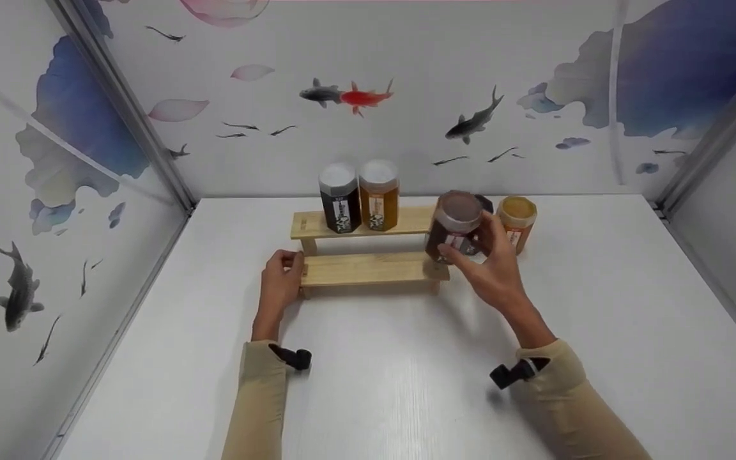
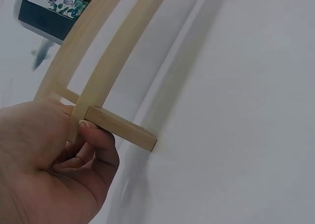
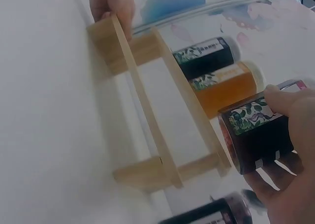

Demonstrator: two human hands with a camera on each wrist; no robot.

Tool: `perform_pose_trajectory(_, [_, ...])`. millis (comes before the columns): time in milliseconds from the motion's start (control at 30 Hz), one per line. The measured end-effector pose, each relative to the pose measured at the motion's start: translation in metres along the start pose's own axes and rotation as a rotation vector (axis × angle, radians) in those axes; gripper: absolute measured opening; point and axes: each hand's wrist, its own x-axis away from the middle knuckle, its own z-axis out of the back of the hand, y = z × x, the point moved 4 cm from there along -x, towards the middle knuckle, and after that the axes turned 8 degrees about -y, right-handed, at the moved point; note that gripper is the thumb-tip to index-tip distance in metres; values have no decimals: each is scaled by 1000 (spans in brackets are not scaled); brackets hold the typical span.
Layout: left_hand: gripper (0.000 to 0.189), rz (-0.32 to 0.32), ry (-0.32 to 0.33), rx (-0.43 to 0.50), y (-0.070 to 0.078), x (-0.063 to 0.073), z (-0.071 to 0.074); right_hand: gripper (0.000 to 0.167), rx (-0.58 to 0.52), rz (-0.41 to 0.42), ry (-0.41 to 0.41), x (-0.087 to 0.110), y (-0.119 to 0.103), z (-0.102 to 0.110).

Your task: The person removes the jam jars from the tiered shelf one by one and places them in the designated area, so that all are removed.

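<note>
A two-step wooden rack [image 1: 368, 269] stands towards the back of the white table. My left hand [image 1: 280, 278] pinches the left end of its lower step; in the left wrist view the fingertips [image 2: 93, 133] curl round the slat beside a short leg. My right hand [image 1: 496, 268] grips a dark jar [image 1: 454, 220] with a translucent lid, thumb on one side and fingers on the other. This jar is held up at the right end of the rack. On the upper step stand a dark jar [image 1: 340, 198] and an amber jar [image 1: 379, 197], both upright with white lids.
To the right of the rack an amber jar [image 1: 517, 223] stands on the table [image 1: 368, 383]. Another dark jar [image 1: 485, 203] is mostly hidden behind the held jar and my right hand. White panels [image 1: 419, 57] painted with fish and petals enclose the table's back and sides.
</note>
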Motion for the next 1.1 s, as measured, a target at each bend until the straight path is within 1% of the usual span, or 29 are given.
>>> perform_pose_trajectory(200, [39, -11, -1, 7, -2, 0, -1, 81, 88, -44, 107, 0, 10, 54])
perform_pose_trajectory(300, [38, -11, 2, 4, -5, -1, -2, 80, 96, -45, 180, -1, 14, 81])
perform_pose_trajectory(400, [39, -2, -3, 0, -5, -1, -2, 79, 113, -66, 258, 0, 19, 106])
perform_pose_trajectory(500, [39, -7, -4, 0, -4, 0, -1, 81, 135, -106, 312, 4, 27, 127])
perform_pose_trajectory(600, [38, -16, -2, 2, -3, 0, 0, 83, 146, -169, 340, 7, 40, 142])
perform_pose_trajectory(733, [37, -21, -3, 7, -3, -1, 1, 88, 134, -283, 324, 11, 65, 153])
perform_pose_trajectory(833, [37, -16, -5, 10, -3, -1, 1, 93, 109, -384, 269, 16, 87, 157])
perform_pose_trajectory(900, [37, -12, -5, 7, -3, -1, 1, 95, 97, -436, 230, 18, 100, 157])
perform_pose_trajectory(1000, [37, -8, -5, 6, -2, -1, 1, 97, 90, -470, 180, 21, 116, 156])
perform_pose_trajectory(1100, [38, -14, -7, 12, -2, -1, 0, 95, 83, -462, 149, 23, 126, 155])
